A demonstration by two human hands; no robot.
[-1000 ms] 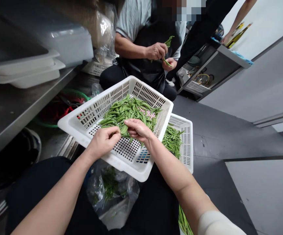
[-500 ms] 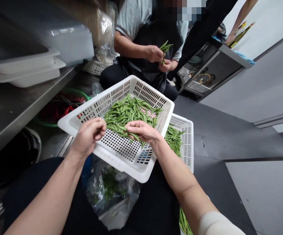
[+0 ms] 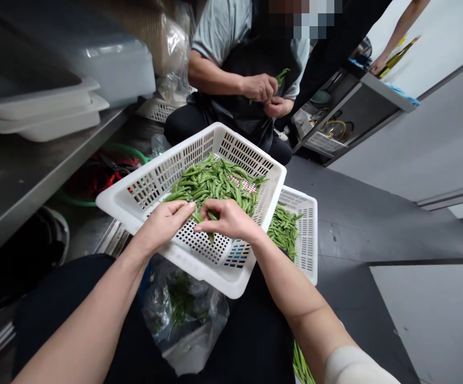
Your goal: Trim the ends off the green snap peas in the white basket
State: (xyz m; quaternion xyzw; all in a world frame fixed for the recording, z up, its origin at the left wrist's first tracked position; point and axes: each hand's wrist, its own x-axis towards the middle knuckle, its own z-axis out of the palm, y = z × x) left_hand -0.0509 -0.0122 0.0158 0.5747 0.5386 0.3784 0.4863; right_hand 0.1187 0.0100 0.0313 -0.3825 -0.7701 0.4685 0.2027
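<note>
1. The left hand [image 3: 161, 226] and right hand [image 3: 227, 218] meet over the near half of the white basket [image 3: 135, 205], fingertips almost touching.
2. Both pinch one pod [image 3: 198, 216] between them; the right thumb and forefinger close on its near end, while the left fingers lie along its other end. How firm the left grip is cannot be told.
3. That pod sits just in front of the pod heap [image 3: 215, 184], which fills the basket's far half; the near floor of the basket is bare mesh.
4. The basket looks tilted, its near corner jutting over a plastic bag [image 3: 183, 309] of green trimmings below. A knock from either wrist could tip it, I judge, and spill pods toward that corner.
5. A short pull on a slippery pod may snap it or drop it through to the bag.
6. A second basket [image 3: 305, 234] with more pods lies under the right edge.
7. Opposite, a co-worker's hands [image 3: 265, 96] hold another pod, well apart from the basket.
</note>
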